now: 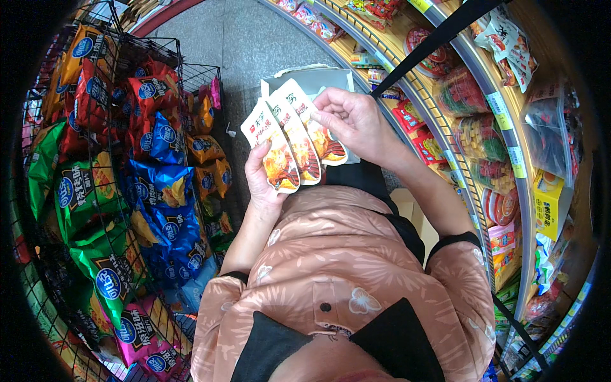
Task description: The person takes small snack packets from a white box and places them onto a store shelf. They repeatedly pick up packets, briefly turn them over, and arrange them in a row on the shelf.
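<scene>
My left hand holds several printed snack packets, spread like a fan, with the thumb across the front of the left packet. Behind it, the middle packet overlaps the right packet. At the upper edge of that right packet, my right hand pinches with thumb and index finger. An open box with a grey inside sits just behind and below the packets. How much it holds is mostly hidden by the packets and my right hand.
On the left, black wire racks hold bags of chips in several colours. Curved store shelves with price tags and packaged snacks run along the right. A cardboard box stands beside my right side. Grey floor shows ahead.
</scene>
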`<state>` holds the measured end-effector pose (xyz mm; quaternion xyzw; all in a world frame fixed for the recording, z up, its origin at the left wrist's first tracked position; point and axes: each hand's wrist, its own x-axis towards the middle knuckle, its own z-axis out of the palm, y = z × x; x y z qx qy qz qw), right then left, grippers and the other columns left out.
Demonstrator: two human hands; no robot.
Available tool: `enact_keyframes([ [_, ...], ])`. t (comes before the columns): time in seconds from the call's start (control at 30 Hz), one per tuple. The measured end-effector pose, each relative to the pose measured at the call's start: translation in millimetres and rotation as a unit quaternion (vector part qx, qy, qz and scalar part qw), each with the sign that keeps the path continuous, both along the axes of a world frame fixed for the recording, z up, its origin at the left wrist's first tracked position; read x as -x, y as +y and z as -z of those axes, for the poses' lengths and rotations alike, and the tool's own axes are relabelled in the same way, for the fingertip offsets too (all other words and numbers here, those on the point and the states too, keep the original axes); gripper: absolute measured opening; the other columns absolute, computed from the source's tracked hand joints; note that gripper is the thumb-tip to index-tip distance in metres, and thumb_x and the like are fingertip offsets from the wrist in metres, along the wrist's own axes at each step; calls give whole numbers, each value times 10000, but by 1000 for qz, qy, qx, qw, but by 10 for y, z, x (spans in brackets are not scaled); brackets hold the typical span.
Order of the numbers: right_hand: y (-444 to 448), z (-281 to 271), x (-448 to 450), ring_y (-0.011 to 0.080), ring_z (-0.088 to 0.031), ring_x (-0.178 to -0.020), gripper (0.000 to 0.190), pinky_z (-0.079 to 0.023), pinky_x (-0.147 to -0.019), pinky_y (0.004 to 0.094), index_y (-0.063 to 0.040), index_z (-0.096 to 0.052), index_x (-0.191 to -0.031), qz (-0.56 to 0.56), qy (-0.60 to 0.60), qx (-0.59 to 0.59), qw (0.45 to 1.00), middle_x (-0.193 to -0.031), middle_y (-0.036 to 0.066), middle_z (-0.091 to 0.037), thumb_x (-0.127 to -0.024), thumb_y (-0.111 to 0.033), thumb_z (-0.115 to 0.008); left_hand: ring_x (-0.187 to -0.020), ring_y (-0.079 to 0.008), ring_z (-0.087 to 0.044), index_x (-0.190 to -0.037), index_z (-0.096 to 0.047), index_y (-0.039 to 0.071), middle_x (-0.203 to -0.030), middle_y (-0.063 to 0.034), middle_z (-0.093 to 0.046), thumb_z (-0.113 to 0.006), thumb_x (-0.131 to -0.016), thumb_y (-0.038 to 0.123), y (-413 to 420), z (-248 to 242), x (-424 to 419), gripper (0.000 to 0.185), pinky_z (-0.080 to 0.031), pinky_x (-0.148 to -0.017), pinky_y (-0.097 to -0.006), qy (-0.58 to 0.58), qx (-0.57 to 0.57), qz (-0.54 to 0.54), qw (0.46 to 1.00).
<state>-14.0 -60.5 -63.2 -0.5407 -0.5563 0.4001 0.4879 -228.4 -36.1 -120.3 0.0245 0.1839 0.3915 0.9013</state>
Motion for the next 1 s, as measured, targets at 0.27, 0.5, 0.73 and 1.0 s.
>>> enact_keyframes([
  [0.27, 38, -130, -121, 133, -725, -800, 166, -576, -707, 282, 61, -650, -1006, 64, 0, -15, 998, -832, 115, -732, -974, -102, -651, -1274, -353, -589, -1490, -413, 17, -1414, -206, -568, -641, -900, 220, 6, -68, -48, 664, -485, -1077, -528, 24, -16, -10, 1000],
  [0.5, 42, -94, -175, 50, -664, -822, 122, -531, -723, 205, 29, -633, -1057, 119, -27, -20, 992, -900, 35, -711, -999, -78, -639, -1259, -341, -604, -1476, -442, 32, -1390, -188, -595, -632, -910, 209, 7, 1, -11, 623, -485, -1077, -525, 5, -3, -18, 1000],
  [0.73, 0, 50, -83, 337, -734, -770, 120, -570, -681, 406, -7, -638, -1009, 157, -146, -25, 977, -804, 186, -723, -931, -96, -654, -1251, -350, -606, -1454, -483, 40, -1375, -168, -615, -651, -905, 220, 6, 18, -3, 601, -465, -1094, -519, 11, 2, -15, 1000],
  [1.0, -4, 6, -169, 359, -694, -790, 170, -548, -659, 460, -91, -591, -1055, 225, -347, -104, 905, -973, 117, -687, -905, -102, -670, -1236, -330, -622, -1444, -480, 30, -1361, -168, -623, -639, -908, 185, -1, -2, -12, 581, -489, -1071, -522, 6, 6, -18, 1000],
])
